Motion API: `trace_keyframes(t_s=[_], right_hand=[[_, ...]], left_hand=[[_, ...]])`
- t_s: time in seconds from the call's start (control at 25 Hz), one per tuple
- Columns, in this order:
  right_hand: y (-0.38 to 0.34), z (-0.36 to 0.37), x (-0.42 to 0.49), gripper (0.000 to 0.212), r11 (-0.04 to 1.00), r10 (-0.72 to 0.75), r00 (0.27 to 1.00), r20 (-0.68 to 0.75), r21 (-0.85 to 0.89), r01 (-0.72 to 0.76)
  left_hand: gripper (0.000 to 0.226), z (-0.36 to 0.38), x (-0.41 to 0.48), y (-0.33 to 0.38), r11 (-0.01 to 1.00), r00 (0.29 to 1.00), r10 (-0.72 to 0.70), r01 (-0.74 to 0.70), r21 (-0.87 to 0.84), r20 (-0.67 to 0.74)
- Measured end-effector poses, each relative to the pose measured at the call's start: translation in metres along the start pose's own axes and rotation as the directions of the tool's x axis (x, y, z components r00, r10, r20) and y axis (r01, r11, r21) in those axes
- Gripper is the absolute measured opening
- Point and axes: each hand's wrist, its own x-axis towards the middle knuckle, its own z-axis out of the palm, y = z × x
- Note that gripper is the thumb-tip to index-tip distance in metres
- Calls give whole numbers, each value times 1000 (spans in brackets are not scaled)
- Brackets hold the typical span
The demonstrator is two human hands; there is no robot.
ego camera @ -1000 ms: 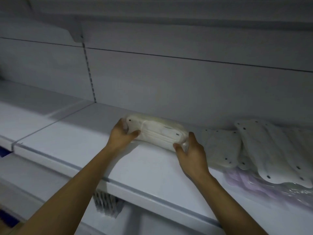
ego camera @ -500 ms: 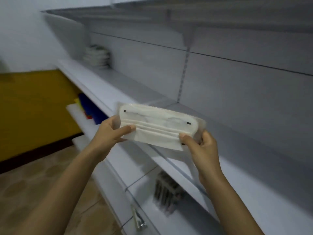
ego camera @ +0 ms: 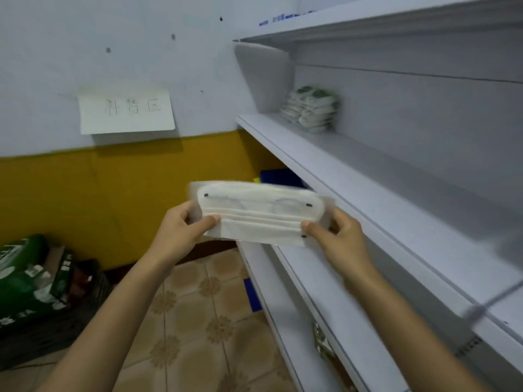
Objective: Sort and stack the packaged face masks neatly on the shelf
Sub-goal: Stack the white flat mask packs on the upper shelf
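You hold one white pleated face mask in a clear plastic wrapper (ego camera: 260, 216) with both hands. It is in the air beside the long white metal shelf (ego camera: 382, 176) and does not lie on any board. Your left hand (ego camera: 178, 233) pinches the left end of the wrapper, with the thumb on the front side and the other fingers behind. Your right hand (ego camera: 343, 240) pinches the right end in the same way, with the thumb near the lower front corner.

The two hands are apart, one at each short end. The packet is flat between them, its long side nearly level and its front face turned to you. It hangs just left of the shelf's front edge, above the brown patterned floor tiles (ego camera: 198, 321).

At the far end of the shelf, near the end panel, a stack of white packets with green print (ego camera: 310, 110) stands well apart from the packet you hold. Behind the packet, on a lower level, some blue things (ego camera: 278, 176) show, and I cannot tell what they are.

On the wall, a white paper sheet with handwritten characters (ego camera: 126, 111) hangs above a yellow wall band (ego camera: 99, 199). At the left, on the floor, a green printed carton (ego camera: 28, 278) lies.
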Motion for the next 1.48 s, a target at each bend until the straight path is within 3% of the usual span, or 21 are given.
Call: trace_keyframes(t_s=[0.24, 0.56, 0.76, 0.84, 1.04, 1.2, 1.36, 1.48], right_hand=[[26, 13, 142, 28, 968, -27, 1000, -11, -249, 23], [73, -31, 332, 22, 925, -19, 967, -252, -372, -78], [108, -69, 386, 19, 871, 29, 882, -470, -421, -253], [121, -84, 398, 11, 852, 70, 811, -581, -388, -351], [147, -114, 445, 19, 809, 68, 567, -821, -287, -512], [161, -130, 474, 49, 780, 69, 348, -935, -167, -603], [168, -129, 490, 51, 733, 25, 182, -983, -106, -672], [174, -120, 491, 46, 771, -42, 79, -996, -83, -632]], left_hand=[[26, 10, 134, -36, 999, 999, 47, -47, -5, -25], [16, 110, 364, -54, 993, 987, 104, -97, -60, 125], [21, 198, 457, -76, 994, 965, 106, -104, -23, 239], [13, 241, 487, -80, 992, 930, 123, -121, -29, 347], [5, 340, 565, -76, 978, 773, 206, -177, -108, 600], [33, 392, 605, -77, 950, 560, 268, -287, -120, 784], [64, 419, 624, -87, 910, 358, 277, -397, -124, 892], [61, 427, 626, -93, 868, 387, 384, -460, -185, 838]])
